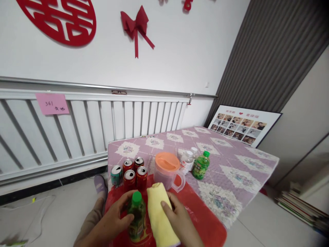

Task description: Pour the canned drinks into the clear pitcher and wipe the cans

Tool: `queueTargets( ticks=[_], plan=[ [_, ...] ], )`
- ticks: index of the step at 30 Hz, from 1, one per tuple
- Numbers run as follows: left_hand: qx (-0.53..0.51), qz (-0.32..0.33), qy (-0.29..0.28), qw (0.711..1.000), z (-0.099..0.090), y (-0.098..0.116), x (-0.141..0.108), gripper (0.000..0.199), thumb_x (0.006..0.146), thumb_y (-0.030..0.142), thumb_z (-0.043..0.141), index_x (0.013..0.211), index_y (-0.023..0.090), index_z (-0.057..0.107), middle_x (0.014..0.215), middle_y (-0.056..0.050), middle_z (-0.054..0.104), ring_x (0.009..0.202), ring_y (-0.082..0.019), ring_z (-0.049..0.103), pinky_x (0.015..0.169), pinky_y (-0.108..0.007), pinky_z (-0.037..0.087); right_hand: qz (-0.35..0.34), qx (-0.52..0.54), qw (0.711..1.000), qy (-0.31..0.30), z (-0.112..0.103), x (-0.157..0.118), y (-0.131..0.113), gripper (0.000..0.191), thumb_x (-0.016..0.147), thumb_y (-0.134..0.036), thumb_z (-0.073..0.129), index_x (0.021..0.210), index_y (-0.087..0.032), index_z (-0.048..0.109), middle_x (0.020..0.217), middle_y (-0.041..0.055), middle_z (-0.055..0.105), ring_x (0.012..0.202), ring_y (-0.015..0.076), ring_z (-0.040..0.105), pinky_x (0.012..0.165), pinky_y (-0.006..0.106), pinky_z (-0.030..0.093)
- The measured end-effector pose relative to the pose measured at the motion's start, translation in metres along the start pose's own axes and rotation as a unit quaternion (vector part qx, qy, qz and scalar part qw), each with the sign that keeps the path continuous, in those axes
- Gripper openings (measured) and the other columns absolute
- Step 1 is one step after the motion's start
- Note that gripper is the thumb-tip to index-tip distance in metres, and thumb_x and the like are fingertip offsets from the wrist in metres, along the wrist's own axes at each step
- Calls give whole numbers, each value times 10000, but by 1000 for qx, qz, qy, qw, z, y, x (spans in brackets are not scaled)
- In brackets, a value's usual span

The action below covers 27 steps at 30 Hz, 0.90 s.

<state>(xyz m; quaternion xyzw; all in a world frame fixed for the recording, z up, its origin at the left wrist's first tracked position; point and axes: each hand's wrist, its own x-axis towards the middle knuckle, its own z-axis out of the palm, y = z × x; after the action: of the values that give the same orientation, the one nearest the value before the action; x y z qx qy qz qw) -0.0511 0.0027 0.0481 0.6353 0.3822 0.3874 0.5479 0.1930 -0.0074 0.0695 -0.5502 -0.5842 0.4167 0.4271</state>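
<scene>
Work looked unfinished: the left hand (120, 215) was curled round a green-capped bottle (137, 219) over the red sheet (205, 223), the right hand (178, 213) closed on a yellow cloth (159, 214) beside it. Cans (129, 179), a jug (163, 178) and other bottles (201, 166) stood unheld beyond.

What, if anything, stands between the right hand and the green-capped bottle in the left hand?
Only the yellow cloth, which the right hand itself holds. It is just right of the green-capped bottle in the left hand; nothing else visible stands between them.
</scene>
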Motion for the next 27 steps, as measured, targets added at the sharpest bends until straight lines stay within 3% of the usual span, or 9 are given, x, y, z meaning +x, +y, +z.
queueTargets(
  ticks=[4,7,11,15,19,23,27],
  plan=[
    [87,1,119,989,11,-2,-3,716,649,264,703,1310,216,431,1344,-115,512,1186,-302,542,1015,-433,443,10,104,994,-37,1,11,-18,414,867,-441,527,1201,-198,557,1163,95,680,993,260,646,792,338,499],
    [115,-32,182,976,22,-7,-6,720,582,198,705,1257,200,456,1244,-101,577,1139,-303,576,1001,-436,467,7,113,991,-72,10,14,-17,380,858,-402,547,1173,-192,578,1143,92,692,985,258,649,805,344,493],
    [89,-49,158,982,24,-11,-8,615,638,166,628,1224,217,448,1223,-84,599,1118,-269,601,983,-410,490,21,53,995,-77,19,9,1,306,841,-335,555,1090,-176,632,1116,92,703,1002,259,645,862,350,474],
    [59,-17,85,995,10,-5,-4,630,645,142,611,1250,214,449,1287,-103,577,1168,-268,575,1019,-403,458,42,-20,995,-90,20,3,20,270,810,-281,557,1038,-193,673,1052,75,724,975,244,656,874,327,466],
    [32,-13,-6,999,-3,2,-1,605,685,171,608,1274,214,475,1291,-104,590,1183,-286,569,1041,-429,433,29,-78,994,-73,8,8,10,276,782,-265,571,1026,-207,684,1060,68,727,958,243,660,863,319,465],
    [75,-21,64,995,3,1,-3,744,616,191,705,1313,260,455,1373,-88,527,1248,-321,510,1068,-439,410,-4,-31,999,-44,-4,20,-25,344,832,-339,542,1125,-187,638,1132,87,700,1002,251,643,873,335,467],
    [49,-15,120,991,18,-20,-5,768,619,293,725,1313,202,411,1321,-140,548,1204,-330,546,1035,-446,445,-9,5,998,-65,1,27,-47,342,849,-350,530,1136,-188,622,1083,77,713,934,246,656,803,334,486]
  ],
)
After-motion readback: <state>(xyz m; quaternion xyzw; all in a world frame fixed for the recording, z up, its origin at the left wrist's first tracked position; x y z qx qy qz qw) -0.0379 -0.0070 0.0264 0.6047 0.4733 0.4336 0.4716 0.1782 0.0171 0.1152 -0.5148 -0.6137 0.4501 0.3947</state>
